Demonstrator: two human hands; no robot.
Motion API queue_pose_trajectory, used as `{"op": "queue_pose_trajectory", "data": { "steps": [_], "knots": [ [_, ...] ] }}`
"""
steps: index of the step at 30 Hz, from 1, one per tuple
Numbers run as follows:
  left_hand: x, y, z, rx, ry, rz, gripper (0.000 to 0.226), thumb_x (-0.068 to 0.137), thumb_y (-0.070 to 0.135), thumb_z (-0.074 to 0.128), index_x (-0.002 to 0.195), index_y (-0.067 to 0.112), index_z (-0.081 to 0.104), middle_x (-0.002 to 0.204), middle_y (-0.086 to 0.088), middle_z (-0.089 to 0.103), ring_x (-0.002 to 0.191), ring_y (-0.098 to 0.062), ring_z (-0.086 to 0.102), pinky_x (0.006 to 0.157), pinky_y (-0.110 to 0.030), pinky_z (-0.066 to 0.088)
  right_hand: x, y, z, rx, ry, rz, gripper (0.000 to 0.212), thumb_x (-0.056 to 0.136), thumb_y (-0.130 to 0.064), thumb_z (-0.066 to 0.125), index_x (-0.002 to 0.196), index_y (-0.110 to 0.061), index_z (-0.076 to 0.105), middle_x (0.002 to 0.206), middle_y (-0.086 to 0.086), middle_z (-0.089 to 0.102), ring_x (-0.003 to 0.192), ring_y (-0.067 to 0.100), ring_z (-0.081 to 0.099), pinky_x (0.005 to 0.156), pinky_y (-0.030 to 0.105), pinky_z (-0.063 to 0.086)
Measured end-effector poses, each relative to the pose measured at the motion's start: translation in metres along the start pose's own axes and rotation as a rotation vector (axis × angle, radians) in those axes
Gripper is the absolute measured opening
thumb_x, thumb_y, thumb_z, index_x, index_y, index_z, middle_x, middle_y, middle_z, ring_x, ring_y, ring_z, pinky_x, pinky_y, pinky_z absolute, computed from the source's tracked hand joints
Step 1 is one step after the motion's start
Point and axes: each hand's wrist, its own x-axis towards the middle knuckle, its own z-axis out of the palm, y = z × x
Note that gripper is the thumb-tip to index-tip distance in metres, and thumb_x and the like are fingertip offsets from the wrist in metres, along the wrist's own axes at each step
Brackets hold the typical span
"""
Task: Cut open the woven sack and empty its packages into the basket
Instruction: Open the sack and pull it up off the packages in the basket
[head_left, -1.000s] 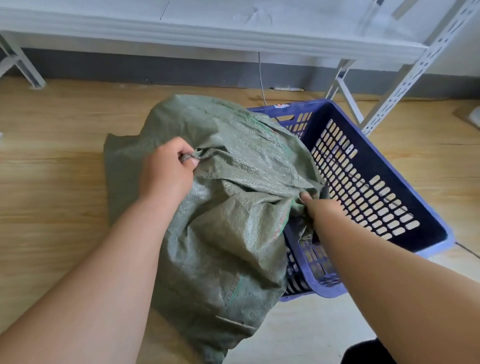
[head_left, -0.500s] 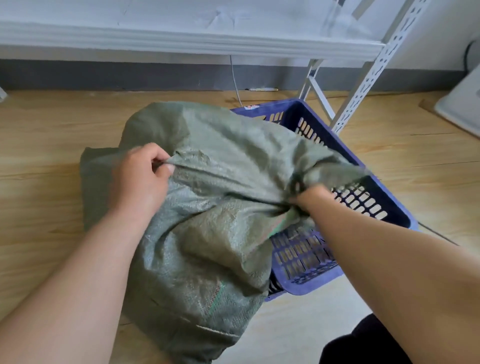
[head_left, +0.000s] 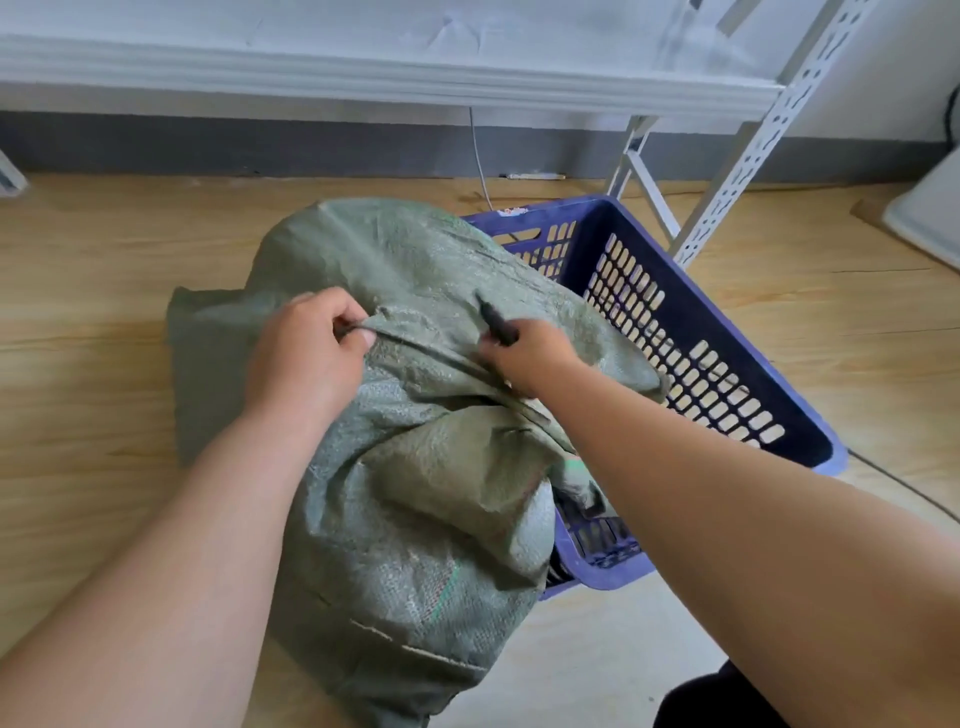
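Note:
A bulging green woven sack (head_left: 415, 499) lies on the wooden floor, leaning over the near left corner of a blue slotted plastic basket (head_left: 717, 332). My left hand (head_left: 306, 358) pinches a fold of the sack's fabric near its top. My right hand (head_left: 524, 353) rests on the sack just to the right and grips a small dark tool (head_left: 496, 325), its tip pointing up and away against the fabric. A taut ridge of cloth runs between both hands. The sack's contents are hidden, and the visible part of the basket holds nothing.
A white metal shelf rack (head_left: 737, 171) stands behind the basket, its slotted legs close to the far right rim. A thin cable (head_left: 480, 156) hangs down the grey wall base. A white object (head_left: 930, 213) sits at the right edge.
My right hand has moved up and left from the sack's edge by the basket onto its top, now showing the dark tool. The sack has been pulled taller between both hands.

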Motion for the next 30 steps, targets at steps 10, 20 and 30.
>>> {"op": "queue_pose_trajectory", "data": {
  "steps": [10,20,30],
  "knots": [
    [0.01,-0.024,-0.046,-0.846,-0.228,-0.467,0.019,0.087,0.009,0.068,0.103,0.017,0.06,0.093,-0.002,0.067,0.084,-0.015,0.066,0.074,-0.028,0.054,-0.008,-0.072,0.048,0.238,0.025,-0.195,0.021,0.078,-0.028,0.077,0.073,-0.019,0.058,0.069,-0.002,0.059,0.069,0.021,0.057,0.065,0.031,0.047],
    [-0.004,-0.147,-0.013,-0.416,-0.167,-1.083,0.073,0.099,0.056,0.022,0.147,0.001,0.032,0.153,-0.019,0.033,0.138,-0.035,0.036,0.112,-0.047,0.032,0.004,-0.06,0.015,0.864,0.466,0.139,0.022,0.084,-0.02,0.067,0.07,-0.025,0.051,0.071,-0.003,0.055,0.064,0.017,0.053,0.068,0.032,0.047],
    [0.013,-0.118,-0.016,-0.661,0.118,-0.808,0.02,0.098,0.028,0.051,0.103,0.012,0.062,0.1,-0.008,0.061,0.093,-0.022,0.056,0.083,-0.031,0.044,-0.001,-0.067,-0.003,0.531,0.509,0.069,0.032,0.083,-0.01,0.051,0.106,-0.028,0.063,0.099,0.003,0.064,0.09,0.025,0.062,0.079,0.034,0.053]
  ]
}}
